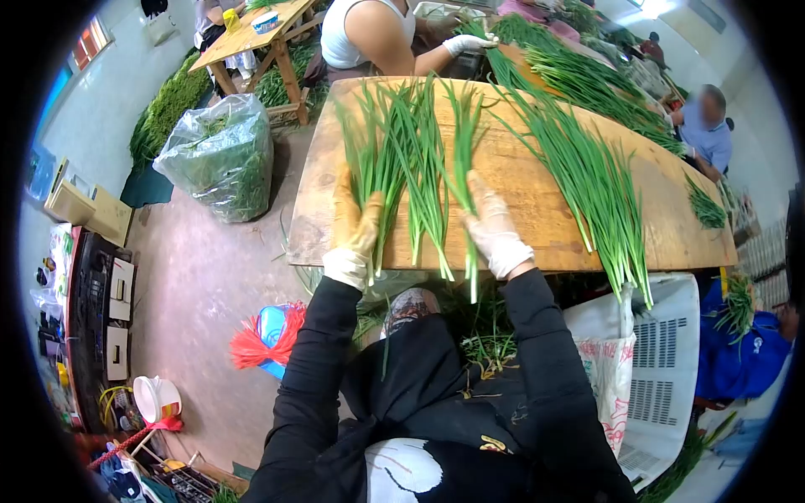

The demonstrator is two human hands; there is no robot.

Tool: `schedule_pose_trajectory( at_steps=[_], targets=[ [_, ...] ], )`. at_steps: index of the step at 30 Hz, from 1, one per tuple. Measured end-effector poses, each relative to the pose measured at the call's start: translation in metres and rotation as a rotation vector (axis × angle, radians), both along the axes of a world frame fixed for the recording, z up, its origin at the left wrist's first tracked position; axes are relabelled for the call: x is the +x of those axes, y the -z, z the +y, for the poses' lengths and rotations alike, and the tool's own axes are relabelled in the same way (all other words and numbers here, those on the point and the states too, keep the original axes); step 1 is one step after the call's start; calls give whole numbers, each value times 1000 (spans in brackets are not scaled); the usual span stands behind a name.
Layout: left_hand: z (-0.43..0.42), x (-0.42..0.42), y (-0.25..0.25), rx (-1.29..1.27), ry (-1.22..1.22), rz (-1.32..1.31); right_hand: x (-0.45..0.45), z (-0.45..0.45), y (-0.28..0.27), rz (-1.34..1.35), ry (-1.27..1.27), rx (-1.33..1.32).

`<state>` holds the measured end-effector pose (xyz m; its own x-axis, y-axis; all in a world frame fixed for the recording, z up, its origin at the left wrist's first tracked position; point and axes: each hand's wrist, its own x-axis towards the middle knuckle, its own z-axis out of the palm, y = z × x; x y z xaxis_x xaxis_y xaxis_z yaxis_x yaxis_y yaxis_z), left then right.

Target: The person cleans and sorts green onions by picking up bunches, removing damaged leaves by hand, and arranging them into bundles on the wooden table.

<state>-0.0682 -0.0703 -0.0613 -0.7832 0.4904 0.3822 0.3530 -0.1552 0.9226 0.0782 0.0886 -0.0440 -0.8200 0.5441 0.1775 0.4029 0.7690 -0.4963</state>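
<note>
My left hand, in a yellowed glove, is around the left edge of a bunch of garlic chives on the wooden table, thumb apart from the fingers; the leaf tips there are blurred. Beside it lies another spread of chives, white stem ends towards me. My right hand, in a white glove, grips a thin bunch of garlic chives, whose stems hang just past the near table edge. Further right, a large pile of garlic chives lies across the wooden table.
A white plastic crate stands below the table at right, with a printed sack over its side. A clear bag of greens sits on the floor at left. Across the table, a co-worker's gloved hand touches more chives.
</note>
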Motion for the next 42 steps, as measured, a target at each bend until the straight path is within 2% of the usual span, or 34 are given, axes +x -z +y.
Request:
schedule_pose_trajectory(
  at_steps=[1,3,4,5,7,8,9,11,15,17,20,22,23,24,25,27,29,30,31,33,34,35,37,39,41,42],
  targets=[
    [0,4,-5,-39,13,113,-2,-6,-2,-2,-5,3],
    [-1,2,-7,-290,-95,507,-4,-15,-9,-32,-14,142],
    [-2,4,-11,-375,-124,522,-7,-15,-4,78,66,151],
    [-1,3,-9,-375,-129,521,-10,-14,1,78,61,153],
    [5,2,2,-236,-55,321,-19,-16,11,100,75,-27],
    [14,8,3,-43,46,108,-28,-26,9,171,-26,-66],
    [19,16,5,8,89,110,-32,-31,4,129,-101,-128],
    [26,27,1,-71,85,178,-42,-33,-1,110,-83,-229],
    [33,29,1,-171,-36,305,-30,-26,-13,164,-96,-417],
    [27,32,-19,-348,-156,477,-15,-22,-16,186,-171,-249],
    [28,45,-44,-472,-159,608,28,-15,-17,160,-35,-27],
    [34,58,-54,-928,-167,509,63,-8,-15,145,64,210],
    [34,57,-47,-878,-178,553,83,-3,-14,138,107,329],
    [34,55,-45,-915,-174,537,103,2,-16,45,259,399],
    [34,53,-46,-949,-163,522,126,17,-14,71,337,437],
    [28,38,-35,-761,-126,556,163,37,-19,-33,623,467],
    [25,37,-37,-738,-111,478,192,57,-11,-43,638,442],
    [25,33,-27,-675,-133,556,200,69,0,12,544,550],
    [24,37,-32,-726,-186,569,201,72,-3,15,562,545],
    [23,49,-41,-635,-317,744,189,72,-19,-211,607,487],
    [22,60,-59,-449,-274,795,182,70,-36,-312,632,428],
    [22,71,-67,-449,-269,807,177,74,-44,-304,640,420],
    [20,97,-76,-39,82,567,166,79,-51,-342,587,497],
    [17,140,-75,7,424,-85,149,76,-43,-364,551,391],
    [15,172,-78,-126,744,-447,139,82,-33,-429,588,379],
    [19,181,-56,-73,821,-437,136,86,-25,-422,592,374]
  ],
)
